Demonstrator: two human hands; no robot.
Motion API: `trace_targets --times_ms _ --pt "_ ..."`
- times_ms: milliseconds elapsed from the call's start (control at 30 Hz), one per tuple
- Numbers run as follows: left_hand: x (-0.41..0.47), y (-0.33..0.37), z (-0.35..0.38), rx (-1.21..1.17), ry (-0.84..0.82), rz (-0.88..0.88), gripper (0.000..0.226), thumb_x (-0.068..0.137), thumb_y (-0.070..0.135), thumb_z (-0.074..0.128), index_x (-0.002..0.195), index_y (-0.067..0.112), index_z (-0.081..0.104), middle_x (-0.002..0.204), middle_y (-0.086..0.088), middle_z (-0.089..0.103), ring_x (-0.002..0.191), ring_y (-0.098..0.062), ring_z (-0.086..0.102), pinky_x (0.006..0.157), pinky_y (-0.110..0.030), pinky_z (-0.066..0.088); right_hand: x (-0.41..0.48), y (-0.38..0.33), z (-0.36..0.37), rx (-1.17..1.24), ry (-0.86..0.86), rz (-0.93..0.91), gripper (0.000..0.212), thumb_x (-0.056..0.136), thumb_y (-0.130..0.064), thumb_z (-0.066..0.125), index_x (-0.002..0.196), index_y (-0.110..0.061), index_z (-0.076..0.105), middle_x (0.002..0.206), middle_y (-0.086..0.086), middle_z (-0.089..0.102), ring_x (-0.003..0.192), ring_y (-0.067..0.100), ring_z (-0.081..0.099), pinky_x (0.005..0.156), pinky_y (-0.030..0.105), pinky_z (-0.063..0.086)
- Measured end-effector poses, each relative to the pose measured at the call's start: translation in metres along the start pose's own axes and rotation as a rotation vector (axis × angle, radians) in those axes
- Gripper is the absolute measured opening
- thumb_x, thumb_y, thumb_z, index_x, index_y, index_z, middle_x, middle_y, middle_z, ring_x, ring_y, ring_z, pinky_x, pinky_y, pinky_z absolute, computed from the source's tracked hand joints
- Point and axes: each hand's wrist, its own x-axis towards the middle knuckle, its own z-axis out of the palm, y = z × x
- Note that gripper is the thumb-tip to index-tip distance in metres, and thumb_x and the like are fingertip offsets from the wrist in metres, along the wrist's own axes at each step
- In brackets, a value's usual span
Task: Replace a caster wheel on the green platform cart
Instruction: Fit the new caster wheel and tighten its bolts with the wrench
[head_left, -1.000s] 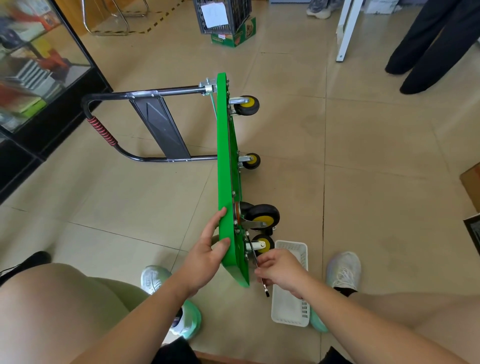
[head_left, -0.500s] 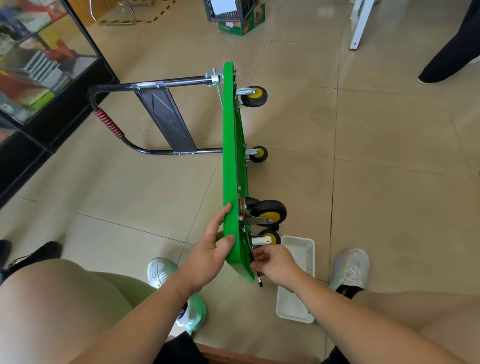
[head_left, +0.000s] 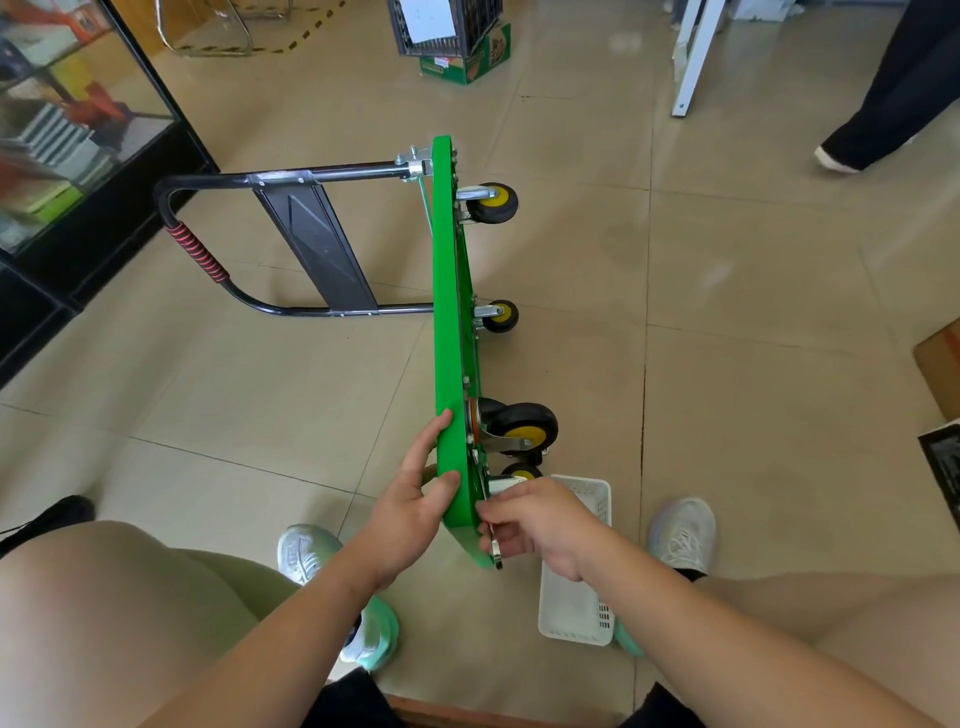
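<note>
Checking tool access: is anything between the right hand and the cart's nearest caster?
Nothing visible. The right hand, holding a metal tool, sits at the near caster of the cart; the white basket lies on the floor beyond.

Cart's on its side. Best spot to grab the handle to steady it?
Probably the red ribbed wrap on the end bar of the handle, coming from the person's left with fingers round the tube. The green deck stands on edge, so that bar juts out sideways, clear of the grey panel.
</note>
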Motion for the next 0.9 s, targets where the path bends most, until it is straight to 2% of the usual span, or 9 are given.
trace_targets --times_ms 233,333,467,600,700,800,900 --pt "0.001 -0.003 -0.001 -0.006 -0.014 0.003 0.066 0.111 0.015 0.046 0.146 0.07 0.033 0.12 0.04 0.061 0.118 -0.019 0.067 0.1 -0.043 0.059 -0.014 0.009 -0.014 -0.067 -0.037 0.092 0.011 0.088 -0.001 0.074 0.097 0.004 0.07 0.078 0.013 0.073 0.067 0.025 0.074 0.057 0.03 0.058" --pt "0.002 -0.003 -0.001 0.004 -0.021 0.005 0.066 0.111 0.016 0.046 0.146 0.07 0.031 0.121 0.042 0.06 0.117 -0.017 0.068 0.1 -0.043 0.059 -0.011 0.031 -0.026 -0.177 0.063 0.058 0.014 0.085 0.002 0.076 0.094 -0.006 0.071 0.076 0.008 0.076 0.07 0.024 0.076 0.059 0.029 0.058" --pt "0.001 -0.004 -0.001 0.008 -0.015 0.015 0.062 0.107 0.023 0.048 0.148 0.067 0.032 0.12 0.039 0.063 0.115 -0.028 0.068 0.099 -0.05 0.059 0.007 0.045 -0.033 -0.368 0.151 -0.022 0.024 0.082 -0.003 0.081 0.09 -0.023 0.069 0.081 0.001 0.076 0.073 0.012 0.075 0.061 0.022 0.056" --pt "0.001 -0.003 0.0 0.001 -0.01 0.018 0.062 0.1 0.031 0.049 0.146 0.07 0.033 0.124 0.039 0.061 0.117 -0.024 0.068 0.1 -0.045 0.059 0.026 0.048 -0.03 -0.404 0.162 -0.055 0.026 0.082 -0.006 0.082 0.09 -0.027 0.069 0.089 0.003 0.075 0.076 0.012 0.074 0.062 0.02 0.056" --pt "0.002 -0.005 0.0 0.002 0.004 0.017 0.062 0.103 0.027 0.049 0.148 0.066 0.033 0.121 0.038 0.063 0.116 -0.025 0.068 0.099 -0.045 0.06 0.036 0.051 -0.025 -0.44 0.144 -0.077 0.026 0.081 -0.01 0.083 0.09 -0.03 0.069 0.091 0.001 0.075 0.086 0.017 0.074 0.074 0.028 0.06" --pt "0.001 -0.006 -0.001 0.011 0.008 0.004 0.064 0.111 0.015 0.045 0.151 0.063 0.032 0.119 0.039 0.064 0.115 -0.027 0.067 0.099 -0.047 0.059 0.043 0.052 -0.019 -0.461 0.128 -0.086 0.024 0.082 -0.009 0.081 0.094 -0.026 0.071 0.093 0.003 0.075 0.09 0.021 0.074 0.088 0.038 0.061" --pt "0.0 -0.004 0.0 0.018 0.012 -0.004 0.065 0.111 0.012 0.044 0.152 0.062 0.031 0.114 0.041 0.064 0.115 -0.031 0.065 0.099 -0.051 0.058 0.048 0.05 -0.017 -0.464 0.131 -0.093 0.024 0.082 -0.007 0.081 0.095 -0.024 0.071 0.092 0.005 0.076 0.09 0.022 0.074 0.091 0.042 0.059"
